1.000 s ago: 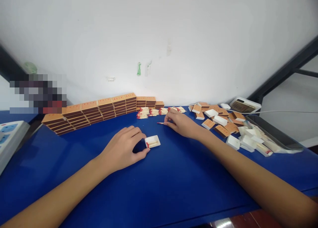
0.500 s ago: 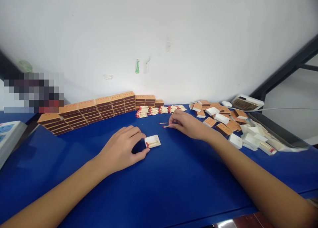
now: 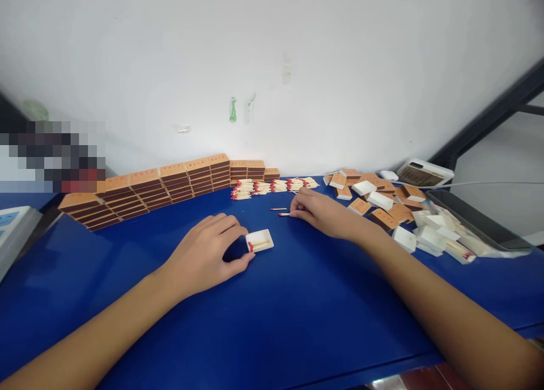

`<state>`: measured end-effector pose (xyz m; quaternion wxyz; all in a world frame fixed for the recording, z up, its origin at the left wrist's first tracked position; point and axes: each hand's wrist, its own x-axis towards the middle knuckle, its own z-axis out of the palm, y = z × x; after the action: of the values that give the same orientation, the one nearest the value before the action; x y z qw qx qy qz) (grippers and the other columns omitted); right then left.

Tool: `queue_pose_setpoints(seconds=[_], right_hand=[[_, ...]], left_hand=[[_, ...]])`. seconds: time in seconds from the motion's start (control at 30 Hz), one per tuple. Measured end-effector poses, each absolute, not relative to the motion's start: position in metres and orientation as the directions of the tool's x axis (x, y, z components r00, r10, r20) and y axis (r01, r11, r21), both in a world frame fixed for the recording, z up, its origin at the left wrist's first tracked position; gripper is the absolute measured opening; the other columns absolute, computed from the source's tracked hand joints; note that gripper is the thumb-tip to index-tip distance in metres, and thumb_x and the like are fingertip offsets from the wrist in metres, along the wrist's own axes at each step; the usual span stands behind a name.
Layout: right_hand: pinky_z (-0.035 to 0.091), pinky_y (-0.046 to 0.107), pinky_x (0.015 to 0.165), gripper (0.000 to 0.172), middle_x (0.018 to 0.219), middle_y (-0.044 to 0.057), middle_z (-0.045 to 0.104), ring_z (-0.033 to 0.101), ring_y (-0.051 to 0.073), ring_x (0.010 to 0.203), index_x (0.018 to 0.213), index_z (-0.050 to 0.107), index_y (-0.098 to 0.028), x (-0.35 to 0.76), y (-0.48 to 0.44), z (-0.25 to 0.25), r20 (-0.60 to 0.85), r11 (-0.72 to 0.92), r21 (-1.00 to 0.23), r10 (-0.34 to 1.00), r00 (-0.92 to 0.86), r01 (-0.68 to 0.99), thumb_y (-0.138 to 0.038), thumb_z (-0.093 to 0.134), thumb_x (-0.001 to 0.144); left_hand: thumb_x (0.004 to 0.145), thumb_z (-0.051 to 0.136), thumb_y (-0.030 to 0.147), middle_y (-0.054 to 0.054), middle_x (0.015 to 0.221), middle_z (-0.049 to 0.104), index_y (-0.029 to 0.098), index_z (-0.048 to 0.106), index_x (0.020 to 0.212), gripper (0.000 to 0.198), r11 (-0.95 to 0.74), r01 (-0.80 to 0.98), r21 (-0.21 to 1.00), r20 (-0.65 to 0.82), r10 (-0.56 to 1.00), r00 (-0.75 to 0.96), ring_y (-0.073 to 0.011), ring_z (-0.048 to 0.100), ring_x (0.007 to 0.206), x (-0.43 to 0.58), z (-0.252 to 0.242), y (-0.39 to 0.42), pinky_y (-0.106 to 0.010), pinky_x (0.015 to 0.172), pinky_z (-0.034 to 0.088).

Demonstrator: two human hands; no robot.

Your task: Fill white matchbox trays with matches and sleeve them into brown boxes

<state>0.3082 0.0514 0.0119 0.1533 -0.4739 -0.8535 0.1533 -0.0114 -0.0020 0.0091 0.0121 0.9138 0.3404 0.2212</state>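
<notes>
Between the thumb and fingers of my left hand [image 3: 212, 254] is a small white matchbox tray [image 3: 267, 237], held at its left end on the blue table. A few red-tipped matches [image 3: 260, 245] lie inside it, heads to the left. Further back, my right hand [image 3: 317, 211] pinches the plain end of a match [image 3: 284, 214], whose red head points left. Just behind that one, a loose match [image 3: 278, 209] lies on the table. Small piles of matches [image 3: 278, 186] run along the wall beyond my right hand.
Stacked brown matchboxes [image 3: 170, 186] line the wall at left. On the right are scattered matchbox covers [image 3: 359, 206], white trays [image 3: 403, 239], a black phone-like slab [image 3: 480, 220], a white-cased device [image 3: 425, 173] and a cable. A white box [image 3: 17, 237] stands far left.
The view has shifted slightly. My right hand's fingers have closed in at the nearer match; my left hand still holds the tray in the same place.
</notes>
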Motion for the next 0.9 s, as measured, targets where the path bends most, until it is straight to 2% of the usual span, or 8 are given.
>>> queue_pose_setpoints(seconds=[0.23, 0.3, 0.47, 0.57, 0.73, 0.9], right_hand=[[0.048, 0.034, 0.076, 0.015, 0.107, 0.006, 0.062, 0.061, 0.019, 0.087, 0.101, 0.063, -0.023, 0.272, 0.016, 0.034, 0.150, 0.577, -0.451, 0.801, -0.579, 0.681, -0.032, 0.054, 0.108], [0.047, 0.034, 0.072, 0.014, 0.110, 0.007, 0.062, 0.061, 0.018, 0.082, 0.102, 0.063, -0.023, 0.259, 0.005, 0.036, 0.141, 0.609, -0.399, 0.779, -0.611, 0.685, -0.031, 0.054, 0.109], [0.042, 0.034, 0.063, 0.011, 0.110, 0.009, 0.061, 0.059, 0.017, 0.074, 0.102, 0.064, -0.020, 0.239, -0.006, 0.029, 0.141, 0.682, -0.167, 0.731, -0.668, 0.712, -0.025, 0.056, 0.107], [0.042, 0.034, 0.062, 0.013, 0.109, 0.009, 0.061, 0.061, 0.019, 0.077, 0.100, 0.064, -0.019, 0.235, -0.005, 0.025, 0.130, 0.687, -0.120, 0.727, -0.675, 0.717, -0.028, 0.057, 0.107], [0.042, 0.032, 0.066, 0.009, 0.108, 0.007, 0.061, 0.059, 0.017, 0.076, 0.102, 0.064, -0.021, 0.237, -0.002, 0.024, 0.154, 0.695, -0.168, 0.719, -0.677, 0.699, -0.026, 0.059, 0.106], [0.044, 0.031, 0.070, 0.011, 0.106, 0.006, 0.062, 0.060, 0.017, 0.080, 0.102, 0.065, -0.022, 0.255, 0.016, 0.019, 0.226, 0.659, -0.315, 0.751, -0.620, 0.683, -0.031, 0.059, 0.107]], left_hand=[[0.099, 0.067, 0.037, -0.007, 0.101, 0.072, 0.019, 0.070, 0.111, 0.022, -0.769, 0.619, 0.157, 0.408, 0.622, 0.669, -0.0242, 0.067, 0.089, -0.011, 0.010, -0.003, -0.042, 0.083, 0.054], [0.099, 0.066, 0.037, -0.007, 0.101, 0.072, 0.019, 0.069, 0.111, 0.022, -0.774, 0.615, 0.149, 0.414, 0.614, 0.672, -0.0240, 0.066, 0.088, -0.010, 0.010, -0.003, -0.042, 0.082, 0.054], [0.099, 0.066, 0.038, -0.007, 0.101, 0.072, 0.019, 0.069, 0.108, 0.021, -0.779, 0.609, 0.152, 0.422, 0.608, 0.673, -0.0244, 0.068, 0.089, -0.009, 0.009, -0.005, -0.043, 0.084, 0.054], [0.100, 0.065, 0.038, -0.007, 0.101, 0.072, 0.018, 0.069, 0.107, 0.021, -0.780, 0.606, 0.157, 0.424, 0.607, 0.672, -0.0243, 0.068, 0.089, -0.009, 0.009, -0.005, -0.043, 0.082, 0.053], [0.100, 0.065, 0.039, -0.008, 0.101, 0.072, 0.018, 0.069, 0.107, 0.022, -0.783, 0.604, 0.146, 0.427, 0.601, 0.676, -0.0248, 0.068, 0.090, -0.009, 0.009, -0.005, -0.043, 0.083, 0.054], [0.099, 0.066, 0.037, -0.007, 0.101, 0.072, 0.020, 0.069, 0.110, 0.021, -0.781, 0.607, 0.147, 0.423, 0.605, 0.675, -0.0238, 0.068, 0.088, -0.009, 0.010, -0.005, -0.042, 0.083, 0.054]])
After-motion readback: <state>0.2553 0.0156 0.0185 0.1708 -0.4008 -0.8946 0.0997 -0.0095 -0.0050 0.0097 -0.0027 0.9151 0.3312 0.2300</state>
